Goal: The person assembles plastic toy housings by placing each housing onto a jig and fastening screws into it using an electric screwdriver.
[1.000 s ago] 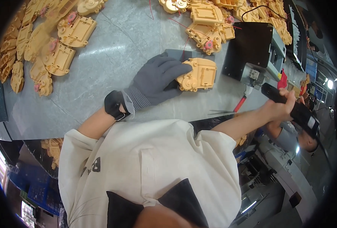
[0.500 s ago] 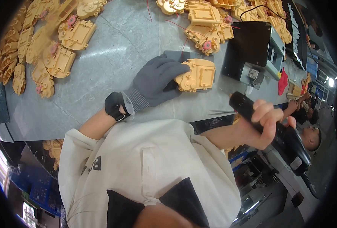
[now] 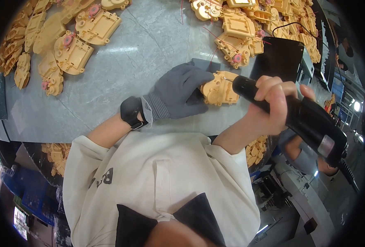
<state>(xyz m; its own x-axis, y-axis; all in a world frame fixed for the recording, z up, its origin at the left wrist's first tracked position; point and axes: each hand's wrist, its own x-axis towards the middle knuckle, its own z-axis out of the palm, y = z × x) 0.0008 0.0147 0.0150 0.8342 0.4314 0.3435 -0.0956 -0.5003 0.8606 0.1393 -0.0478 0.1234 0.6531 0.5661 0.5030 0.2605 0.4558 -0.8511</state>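
My left hand [image 3: 176, 91], in a grey glove, grips the left side of a yellow plastic housing [image 3: 220, 91] with round bosses and a rectangular recess. Beneath the housing and glove, part of a dark flat block [image 3: 206, 64] shows on the table. Bare fingers of my right hand [image 3: 275, 101] wrap round a black corded electric screwdriver [image 3: 316, 125]. Its thin bit points left over the upper part of the housing; whether the tip touches a screw is too small to tell. The screwdriver's front end covers the housing's right edge.
Yellow housings [image 3: 73, 53] with pink round parts lie across the left of the grey table [image 3: 120, 82]. More housings [image 3: 236, 24] with thin red wires are heaped at the back right. A black box-shaped device [image 3: 279, 59] stands behind the screwdriver. Another person [image 3: 299, 146] sits at the right.
My right hand has brought the screwdriver left and forward, so its bit is now over the housing. The left hand still holds the housing. The whole view has shifted slightly.
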